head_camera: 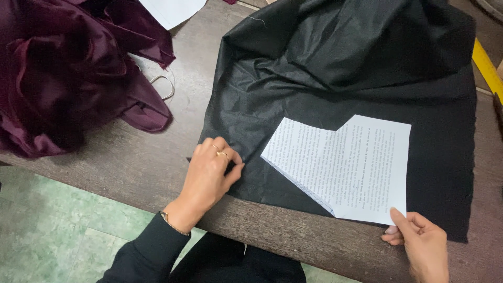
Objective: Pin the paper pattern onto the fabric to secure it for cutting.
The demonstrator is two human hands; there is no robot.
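Note:
A black cloth (335, 78) lies spread over a dark wooden table (141, 162), bunched up at its far side. On the cloth rests a cut paper pattern (351, 167) with printed text, folded along its left edge. My left hand (209, 175) presses down on the cloth's near left edge, fingers curled, rings on two fingers. My right hand (419, 243) pinches the paper pattern's near right corner at the table's front edge.
A heap of maroon satin cloth (68, 68) fills the table's far left, with a thin loop of cord (165, 84) beside it. A white sheet (173, 10) lies at the far edge. A yellow strip (487, 65) runs along the right. Green tiled floor (63, 225) lies below.

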